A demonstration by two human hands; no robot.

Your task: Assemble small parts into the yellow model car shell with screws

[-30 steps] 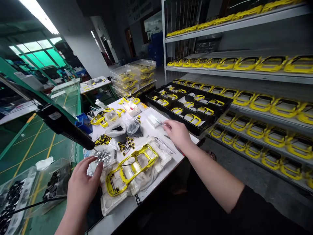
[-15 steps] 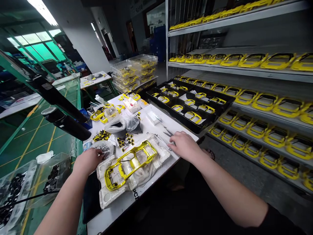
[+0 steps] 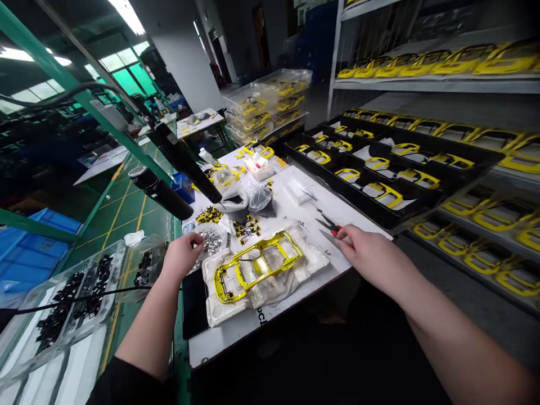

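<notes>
My left hand (image 3: pixel 182 256) is at the left edge of a clear bag of small silvery parts (image 3: pixel 212 241). Its thumb and fingertips are pinched together; anything between them is too small to make out. At the table's right side, my right hand (image 3: pixel 371 253) has its fingers closed on the end of slim metal tweezers (image 3: pixel 327 234). Red-handled pliers (image 3: pixel 327 219) lie just beyond those fingertips. Between my hands, a yellow toy-car body frame (image 3: pixel 257 264) rests on a whitish foam block (image 3: pixel 314 260) with cloth or plastic under it.
Black-and-yellow small parts (image 3: pixel 247 228) and grey bags (image 3: pixel 261 201) lie behind the frame. A black divided tray (image 3: pixel 447 194) of yellow frames stands right, before a loaded rack (image 3: pixel 379 85). Two black cylinders (image 3: pixel 158 191) overhang the left side. A dark tablet-like slab (image 3: pixel 194 306) lies beside the foam.
My view has turned left, so the table appears further right. My left fingers have drawn back from inside the bag to its edge. The pliers' red handles now show beside my right hand.
</notes>
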